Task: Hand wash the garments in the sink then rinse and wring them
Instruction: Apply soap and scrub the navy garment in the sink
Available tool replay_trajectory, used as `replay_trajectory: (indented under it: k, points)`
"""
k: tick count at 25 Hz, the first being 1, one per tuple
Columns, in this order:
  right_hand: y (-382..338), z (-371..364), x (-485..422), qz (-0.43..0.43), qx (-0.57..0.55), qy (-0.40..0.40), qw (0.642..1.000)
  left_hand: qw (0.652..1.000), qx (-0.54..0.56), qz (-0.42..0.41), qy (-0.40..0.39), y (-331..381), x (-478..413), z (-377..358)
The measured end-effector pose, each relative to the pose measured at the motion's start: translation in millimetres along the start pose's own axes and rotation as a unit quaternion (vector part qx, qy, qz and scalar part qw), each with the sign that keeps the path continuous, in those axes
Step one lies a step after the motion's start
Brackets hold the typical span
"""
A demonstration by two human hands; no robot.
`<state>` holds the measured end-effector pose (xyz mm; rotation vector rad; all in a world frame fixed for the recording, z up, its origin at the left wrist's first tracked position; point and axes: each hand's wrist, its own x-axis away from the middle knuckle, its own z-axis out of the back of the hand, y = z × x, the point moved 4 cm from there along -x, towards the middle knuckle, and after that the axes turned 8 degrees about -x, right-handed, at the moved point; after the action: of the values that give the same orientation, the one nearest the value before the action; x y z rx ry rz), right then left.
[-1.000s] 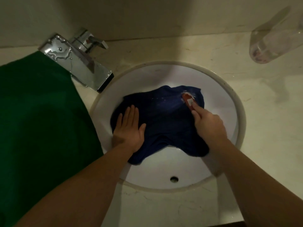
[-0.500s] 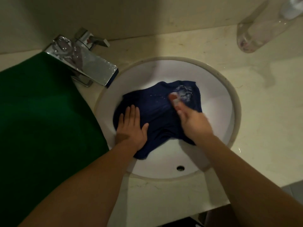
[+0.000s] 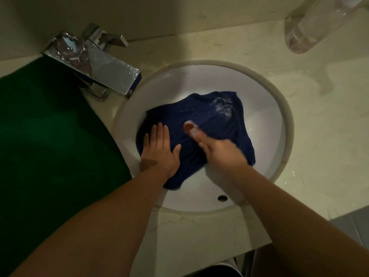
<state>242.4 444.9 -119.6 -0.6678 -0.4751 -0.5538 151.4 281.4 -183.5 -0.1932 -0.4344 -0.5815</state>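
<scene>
Here we are over the basin, and the dark navy-blue fabric garment (image 3: pixel 219 128) lies spread in the bowl of the round white ceramic sink (image 3: pixel 287 124), draped from the far slope down toward the middle. It looks soaked and limp to me. I judge it soft, heavy with water and a bit slick where it's soapy, nothing fragile about it. It will sag and stretch if I lift it by one edge, so I'd gather it in a bunch at the middle, both hands, when wringing time comes.

My left hand (image 3: pixel 159 150) lies flat on the garment's left part, fingers straight and close together, thumb spread, pinning the cloth to the bowl. My right hand (image 3: pixel 221 152) is blurred. As far as I can make out its fingers are clamped on a small reddish-orange lump (image 3: pixel 188 126), sudsy at the tip, soap by my guess, which presses on the cloth near its centre.

Look at the fabric: dark, creased in long folds, with a white patch of foam (image 3: pixel 222 105) near its far right corner.

Around it sit a square chrome faucet (image 3: pixel 95 70), a dark green cloth (image 3: pixel 50 136) on the counter at left and a clear plastic bottle (image 3: pixel 311 27) at top right.
</scene>
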Motion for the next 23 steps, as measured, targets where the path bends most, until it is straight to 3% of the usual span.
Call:
replay_trajectory:
  k: [4, 6, 9, 12, 15, 18, 20, 23]
  points:
    - [52.4, 43.6, -19.7, -0.142, -0.054, 0.134, 0.979, 1.0, 0.003, -0.013, 0.006, 0.8, -2.0, 0.7]
    - [29.0, 36.2, -27.4, -0.082, -0.058, 0.14, 0.985, 1.0, -0.008, -0.014, -0.007, 2.1, -1.7, 0.3]
    - [-11.9, 3.7, -28.6, 0.054, -0.014, 0.043, 0.998, 1.0, 0.009, 0.008, 0.027, 5.5, -9.8, 9.7]
    - [25.3, 16.4, -33.6, 0.006, -0.061, 0.091, 0.994, 0.993, 0.025, -0.043, 0.103, 12.3, -35.5, 17.1]
    - [44.0, 31.1, -31.0, -0.032, -0.092, 0.159, 0.982, 0.99, 0.017, -0.112, 0.082, 14.9, -50.0, 8.4]
    - [9.5, 8.7, -40.2, 0.076, -0.042, 0.066, 0.994, 0.997, 0.018, -0.057, 0.046, 7.0, -44.2, 2.3]
    - [21.1, 19.8, -45.7, 0.028, -0.006, 0.05, 0.998, 0.999, 0.012, -0.017, 0.042, 1.7, -37.3, 1.5]
    - [70.1, 50.8, -37.8, -0.118, -0.068, 0.174, 0.975, 0.999, 0.02, 0.003, 0.035, -0.8, -31.5, 0.7]
